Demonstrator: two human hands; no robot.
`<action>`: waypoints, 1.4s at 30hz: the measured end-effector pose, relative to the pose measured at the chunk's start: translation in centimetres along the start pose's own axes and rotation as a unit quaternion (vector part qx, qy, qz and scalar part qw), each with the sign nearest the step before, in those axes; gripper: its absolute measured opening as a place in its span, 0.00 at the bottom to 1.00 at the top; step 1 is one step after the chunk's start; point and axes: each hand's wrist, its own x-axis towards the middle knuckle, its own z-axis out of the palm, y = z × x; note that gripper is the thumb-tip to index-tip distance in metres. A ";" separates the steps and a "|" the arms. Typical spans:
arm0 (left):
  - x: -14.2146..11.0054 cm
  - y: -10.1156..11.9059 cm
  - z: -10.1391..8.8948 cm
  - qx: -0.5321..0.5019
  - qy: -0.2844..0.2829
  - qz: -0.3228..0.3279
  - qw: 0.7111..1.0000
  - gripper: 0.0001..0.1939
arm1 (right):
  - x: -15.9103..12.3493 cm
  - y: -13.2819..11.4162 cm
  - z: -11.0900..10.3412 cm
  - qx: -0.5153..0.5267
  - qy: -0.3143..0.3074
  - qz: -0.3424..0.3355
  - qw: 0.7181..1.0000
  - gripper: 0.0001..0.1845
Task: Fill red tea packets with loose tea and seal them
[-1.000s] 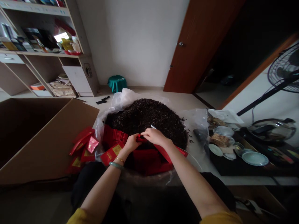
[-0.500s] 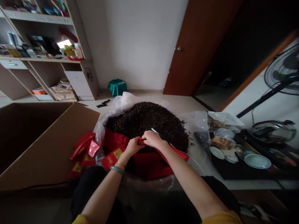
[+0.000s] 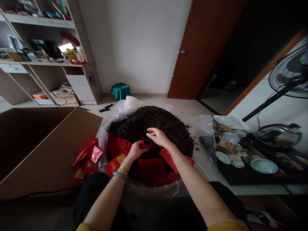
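Note:
My left hand [image 3: 136, 150] is closed on a small red packet [image 3: 147, 147], held low over the dark, dry tea leaves [image 3: 158, 117]. Just above and to its right, my right hand [image 3: 157, 136] has its thumb and fingertips drawn together over the leaves. Whatever sits between those fingertips is too small to make out. The leaves are heaped in a large container lined with a clear plastic bag [image 3: 103, 141]. A row of red packets [image 3: 117, 146] stands along the left inside. More red packets [image 3: 154, 168] lie at the near side, partly under my right forearm.
To the left stands an open cardboard box [image 3: 55, 150], with loose red packets [image 3: 84, 157] beside it. A black tray [image 3: 240, 176] at right carries dishes [image 3: 264, 166] and a glass kettle [image 3: 276, 134]. Behind are a fan [image 3: 291, 73] and a green-covered bin [image 3: 120, 91].
My right hand has come away from the red packet and moved up over the tea leaves. My left hand keeps the packet, which now shows more fully. A white strip near the right hand is no longer visible.

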 end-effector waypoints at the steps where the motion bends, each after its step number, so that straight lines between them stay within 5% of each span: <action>1: 0.0 0.0 0.0 -0.008 0.000 0.005 1.000 0.13 | -0.4 0.3 0.0 -0.010 -0.019 -0.026 0.999 0.11; 9: 0.1 -0.5 0.2 -0.105 0.008 0.028 0.994 0.25 | -2.0 1.2 -0.1 -0.070 -0.069 -0.098 0.990 0.09; 16: 0.3 -0.6 0.0 -0.087 0.002 0.023 0.996 0.12 | -2.2 1.2 0.2 -0.090 -0.059 -0.126 0.986 0.09; 23: 0.4 -0.6 -0.1 -0.122 -0.034 0.015 0.992 0.12 | -1.5 1.6 0.8 -0.196 -0.104 -0.085 0.971 0.05; 28: 0.1 -0.3 0.0 -0.042 0.035 0.019 0.998 0.35 | -1.5 1.4 1.1 -0.126 -0.068 -0.062 0.988 0.12; 31: -0.3 0.3 -0.1 -0.019 0.047 0.058 0.997 0.40 | -1.6 1.5 1.0 -0.083 -0.054 -0.033 0.995 0.15; 36: -0.9 1.4 -0.5 0.030 0.041 0.144 0.988 0.25 | -1.2 2.5 0.9 -0.029 -0.042 -0.016 0.999 0.07; 42: -0.3 1.4 -1.0 -0.079 0.056 0.048 0.994 0.11 | -1.2 3.2 1.4 0.052 -0.057 0.009 0.997 0.12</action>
